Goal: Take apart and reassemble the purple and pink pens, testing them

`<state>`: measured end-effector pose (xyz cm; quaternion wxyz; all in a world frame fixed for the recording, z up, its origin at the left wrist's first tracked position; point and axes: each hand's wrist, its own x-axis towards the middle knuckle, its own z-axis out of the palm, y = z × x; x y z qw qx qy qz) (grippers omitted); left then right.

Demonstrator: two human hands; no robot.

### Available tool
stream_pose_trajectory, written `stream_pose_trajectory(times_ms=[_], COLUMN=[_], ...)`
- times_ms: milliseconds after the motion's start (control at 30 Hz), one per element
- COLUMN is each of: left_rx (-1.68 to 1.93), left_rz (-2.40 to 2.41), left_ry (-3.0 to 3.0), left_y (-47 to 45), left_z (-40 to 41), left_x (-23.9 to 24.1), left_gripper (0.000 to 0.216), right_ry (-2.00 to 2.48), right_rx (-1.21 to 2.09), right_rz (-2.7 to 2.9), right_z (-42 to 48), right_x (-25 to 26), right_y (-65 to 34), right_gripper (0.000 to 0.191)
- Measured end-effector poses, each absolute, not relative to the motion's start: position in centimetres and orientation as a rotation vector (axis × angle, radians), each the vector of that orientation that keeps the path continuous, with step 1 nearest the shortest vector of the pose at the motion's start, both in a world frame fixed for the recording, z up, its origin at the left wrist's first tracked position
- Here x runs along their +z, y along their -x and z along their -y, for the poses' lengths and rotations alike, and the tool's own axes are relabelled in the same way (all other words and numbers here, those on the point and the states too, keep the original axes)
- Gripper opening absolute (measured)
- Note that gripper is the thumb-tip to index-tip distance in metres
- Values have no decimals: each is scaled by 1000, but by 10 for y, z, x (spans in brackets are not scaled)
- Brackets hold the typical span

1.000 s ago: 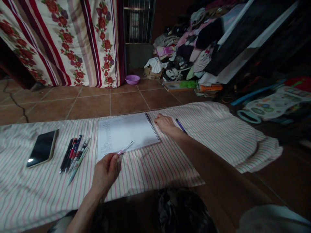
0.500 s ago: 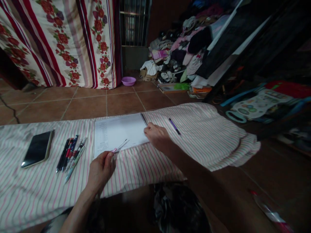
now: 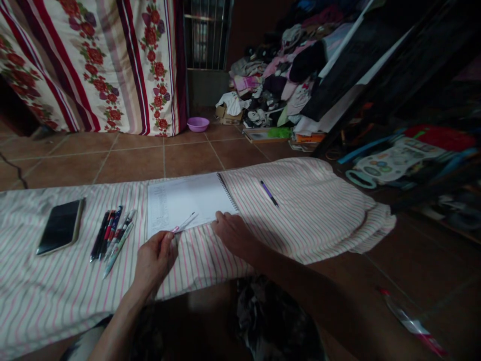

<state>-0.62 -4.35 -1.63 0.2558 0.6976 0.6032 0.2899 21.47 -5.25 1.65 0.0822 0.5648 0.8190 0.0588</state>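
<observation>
An open spiral notebook (image 3: 188, 200) lies on a pink-striped cloth (image 3: 308, 210) spread on the floor. My left hand (image 3: 154, 260) is closed round a pink and white pen (image 3: 184, 223) whose tip rests over the notebook's near edge. My right hand (image 3: 231, 233) lies on the cloth at the notebook's near right corner, fingers loosely curled and holding nothing that shows. A purple pen (image 3: 269, 193) lies alone on the cloth to the right of the notebook.
Several pens (image 3: 111, 238) and a dark phone (image 3: 60, 226) lie left of the notebook. Behind are brown floor tiles, a floral curtain (image 3: 101, 60), a purple bowl (image 3: 198, 124) and a heap of clothes (image 3: 285, 75). Toys (image 3: 391, 160) lie at right.
My right hand has drawn back from beside the purple pen to the notebook's near right corner. The purple pen stays on the cloth. My left hand keeps its pen.
</observation>
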Motion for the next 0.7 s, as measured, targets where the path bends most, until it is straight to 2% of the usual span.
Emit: stream_pose_trajectory(times_ms=[700], left_rx=[766], left_rz=[-1632], left_ry=[-1896], left_y=[-2], left_z=[47], left_x=[-13], left_gripper=[36], right_ry=[-1645], right_rx=[135], right_rz=[-2491], right_z=[54], right_x=[10], right_y=[-220], right_gripper=[15])
